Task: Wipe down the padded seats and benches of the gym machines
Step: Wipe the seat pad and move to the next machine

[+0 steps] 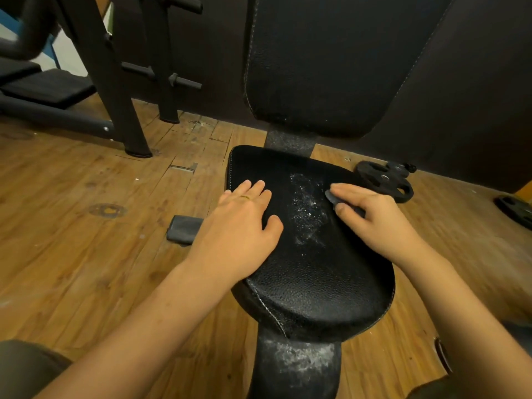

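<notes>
Left fingers [257, 190] flat on dusty seat [316, 283]; right fingers [352, 192] pinch cloth [331, 198] (wood floor [86, 269]).

Seat pad [311, 283] centre, backrest [331, 61] behind it; left grip [244, 223] on seat's left half, right grip [374, 220] with cloth [334, 199] at its right edge; small block [184, 229] on floor [72, 226] left, weight plate [385, 182] right-rear, frame legs [126, 110] back left.

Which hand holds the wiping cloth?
The right hand, pinching a small dark cloth on the seat; the left hand lies flat on the seat, holding nothing.
</notes>
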{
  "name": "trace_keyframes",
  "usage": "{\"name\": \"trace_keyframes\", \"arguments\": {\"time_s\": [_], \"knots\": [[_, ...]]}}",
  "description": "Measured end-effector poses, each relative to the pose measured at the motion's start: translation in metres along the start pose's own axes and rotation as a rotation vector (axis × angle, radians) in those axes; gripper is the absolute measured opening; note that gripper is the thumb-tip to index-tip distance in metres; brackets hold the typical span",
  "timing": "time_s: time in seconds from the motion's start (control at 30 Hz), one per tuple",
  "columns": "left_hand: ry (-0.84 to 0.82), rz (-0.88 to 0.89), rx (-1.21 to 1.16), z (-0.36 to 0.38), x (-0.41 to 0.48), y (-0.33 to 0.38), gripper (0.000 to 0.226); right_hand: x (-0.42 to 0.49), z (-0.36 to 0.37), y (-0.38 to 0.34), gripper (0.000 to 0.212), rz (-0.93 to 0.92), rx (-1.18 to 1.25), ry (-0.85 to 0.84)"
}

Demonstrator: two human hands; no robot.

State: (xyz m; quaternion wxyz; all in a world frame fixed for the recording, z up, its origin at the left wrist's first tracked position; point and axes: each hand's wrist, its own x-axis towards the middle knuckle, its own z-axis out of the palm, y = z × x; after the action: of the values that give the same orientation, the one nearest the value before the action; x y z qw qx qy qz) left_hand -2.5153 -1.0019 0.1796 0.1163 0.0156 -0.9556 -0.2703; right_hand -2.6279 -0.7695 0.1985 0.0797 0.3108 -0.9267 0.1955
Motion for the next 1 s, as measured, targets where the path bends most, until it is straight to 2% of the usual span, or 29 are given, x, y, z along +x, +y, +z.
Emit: {"name": "trace_keyframes", "arguments": {"time_s": [0.2,0.37,0.5,0.67,0.87,1.0], "knots": [[-0.002,-0.016,0.021,-0.002,0.0,0.004,0.057,0.056,0.008,0.009,0.035,-0.075,0.075,-0.037],[-0.01,-0.013,0.002,-0.004,-0.001,0.004,0.057,0.064,-0.014,0.031,0.036,-0.149,0.088,-0.192],[0.03,-0.019,-0.022,-0.001,-0.002,0.004,0.056,0.063,-0.027,0.048,0.036,-0.11,0.186,-0.258],[0.038,-0.029,-0.032,-0.002,-0.004,0.005,0.055,0.084,-0.013,0.028,0.034,-0.132,0.217,-0.281],[0.024,-0.033,0.0,-0.001,0.0,0.006,0.056,0.114,0.02,-0.021,0.033,-0.297,0.196,-0.26],[0.014,-0.034,-0.016,-0.003,-0.001,0.005,0.056,0.112,0.019,-0.018,0.034,-0.328,0.183,-0.255]]}}
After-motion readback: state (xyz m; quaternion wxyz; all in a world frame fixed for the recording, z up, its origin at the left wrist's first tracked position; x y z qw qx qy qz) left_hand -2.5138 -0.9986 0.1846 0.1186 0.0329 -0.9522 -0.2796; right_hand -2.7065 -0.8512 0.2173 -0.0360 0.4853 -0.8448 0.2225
